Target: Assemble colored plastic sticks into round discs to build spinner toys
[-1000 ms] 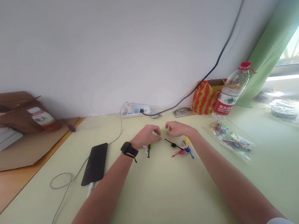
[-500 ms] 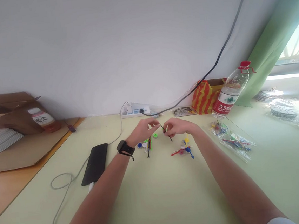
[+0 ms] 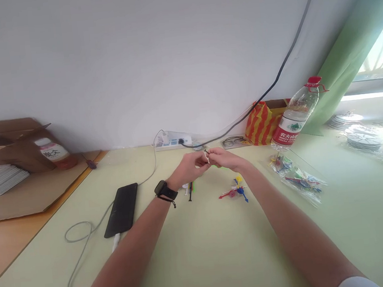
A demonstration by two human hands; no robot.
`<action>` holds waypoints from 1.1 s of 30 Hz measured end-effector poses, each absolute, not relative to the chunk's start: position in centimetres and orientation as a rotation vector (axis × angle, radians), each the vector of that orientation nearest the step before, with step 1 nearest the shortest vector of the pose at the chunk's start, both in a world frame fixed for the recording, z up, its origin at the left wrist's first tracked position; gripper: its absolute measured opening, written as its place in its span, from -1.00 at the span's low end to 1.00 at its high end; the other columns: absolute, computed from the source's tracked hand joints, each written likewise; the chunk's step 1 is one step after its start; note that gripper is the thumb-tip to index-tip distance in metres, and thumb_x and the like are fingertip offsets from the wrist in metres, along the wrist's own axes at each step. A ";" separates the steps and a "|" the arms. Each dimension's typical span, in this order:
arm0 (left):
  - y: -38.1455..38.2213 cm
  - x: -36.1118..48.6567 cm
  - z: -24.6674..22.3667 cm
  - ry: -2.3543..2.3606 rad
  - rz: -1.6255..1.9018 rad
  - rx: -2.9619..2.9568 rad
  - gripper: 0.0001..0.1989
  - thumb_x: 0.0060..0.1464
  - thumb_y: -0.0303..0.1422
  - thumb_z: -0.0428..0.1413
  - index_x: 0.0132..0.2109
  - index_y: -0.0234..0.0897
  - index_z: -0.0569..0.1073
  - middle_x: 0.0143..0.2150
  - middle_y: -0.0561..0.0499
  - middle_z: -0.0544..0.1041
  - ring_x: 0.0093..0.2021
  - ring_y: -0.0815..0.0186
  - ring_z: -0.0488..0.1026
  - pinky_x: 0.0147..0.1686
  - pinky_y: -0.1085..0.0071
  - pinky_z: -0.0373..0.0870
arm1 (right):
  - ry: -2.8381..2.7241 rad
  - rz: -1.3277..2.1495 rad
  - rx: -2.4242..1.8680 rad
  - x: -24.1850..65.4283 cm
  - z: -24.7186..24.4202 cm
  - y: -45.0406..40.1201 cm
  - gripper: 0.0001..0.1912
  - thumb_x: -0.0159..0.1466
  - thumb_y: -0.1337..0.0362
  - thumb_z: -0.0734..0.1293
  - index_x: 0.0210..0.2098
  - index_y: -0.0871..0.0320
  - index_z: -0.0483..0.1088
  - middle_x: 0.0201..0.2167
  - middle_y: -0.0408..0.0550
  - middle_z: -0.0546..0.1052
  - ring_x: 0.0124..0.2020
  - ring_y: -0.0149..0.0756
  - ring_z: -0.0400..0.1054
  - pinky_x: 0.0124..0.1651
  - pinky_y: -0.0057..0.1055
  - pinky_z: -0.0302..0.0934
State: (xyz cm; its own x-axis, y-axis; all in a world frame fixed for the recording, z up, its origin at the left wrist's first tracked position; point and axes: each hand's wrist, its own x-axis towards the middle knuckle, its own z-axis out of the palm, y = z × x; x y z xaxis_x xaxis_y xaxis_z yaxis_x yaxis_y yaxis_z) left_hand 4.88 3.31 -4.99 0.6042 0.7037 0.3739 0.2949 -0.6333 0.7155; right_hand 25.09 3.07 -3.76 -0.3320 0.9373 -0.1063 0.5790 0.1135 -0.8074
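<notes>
My left hand (image 3: pixel 193 166), with a black watch (image 3: pixel 165 191) on its wrist, is closed in a pinch. Its fingertips meet those of my right hand (image 3: pixel 223 157), which is closed too. Between them the end of a thin black plastic arrow (image 3: pixel 207 152) pokes up; fingers hide the rest of it. Below my left hand lie thin plastic sticks, a black one (image 3: pixel 190 193) among them, partly covered. A piece with red, blue and yellow arrows (image 3: pixel 239 191) lies below my right hand. A bit of green plastic (image 3: pixel 224 167) shows behind that hand.
A phone (image 3: pixel 121 211) on a cable lies at left, near a cardboard box (image 3: pixel 15 147). Along the wall are a power strip (image 3: pixel 174 140), a striped bag (image 3: pixel 260 123) and a large water bottle (image 3: pixel 294 118). Clear bags of coloured parts (image 3: pixel 301 180) lie at right.
Both hands have come together, my left moving slightly right. The black arrow has tilted so its end now points up between my fingers. Small wheels near my left hand are now covered.
</notes>
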 end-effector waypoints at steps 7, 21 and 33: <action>2.8 5.6 -6.7 0.914 0.610 2.444 -0.90 0.08 -0.33 0.25 -0.21 -0.19 0.58 -0.19 0.02 0.67 -0.18 0.20 0.57 -0.21 0.36 0.44 | -2.188 1.051 -1.783 26.8 -4.2 3.3 -0.78 0.03 0.38 0.40 -0.28 0.13 0.46 -0.30 -0.03 0.57 -0.34 -0.19 0.41 -0.32 -0.36 0.17; 3.7 4.4 -7.2 1.105 0.534 2.504 -0.81 0.15 -0.27 0.21 -0.11 -0.16 0.62 -0.12 -0.06 0.63 -0.04 0.10 0.54 -0.09 0.28 0.45 | -2.457 1.234 -1.866 33.1 -2.1 3.0 -0.69 -0.07 0.22 0.52 -0.29 0.10 0.57 -0.28 -0.06 0.61 -0.26 -0.19 0.47 -0.27 -0.38 0.26; 3.3 4.4 -5.1 1.002 0.708 2.435 -0.79 0.20 -0.20 0.20 -0.11 -0.19 0.61 -0.08 -0.05 0.66 -0.09 0.17 0.56 -0.07 0.27 0.52 | -2.322 1.238 -1.566 33.9 0.2 1.5 -0.54 0.13 -0.08 0.51 -0.17 0.12 0.49 -0.29 -0.02 0.58 -0.34 -0.26 0.43 -0.24 -0.34 0.29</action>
State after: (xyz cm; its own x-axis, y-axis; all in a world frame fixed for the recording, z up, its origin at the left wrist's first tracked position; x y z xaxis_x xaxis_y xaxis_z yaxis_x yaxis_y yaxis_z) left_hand 4.38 3.31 -5.05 0.6122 0.7331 0.2963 0.5236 -0.6566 0.5428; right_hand 33.87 1.50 0.21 -0.4745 0.8064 -0.3530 0.7426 0.1513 -0.6525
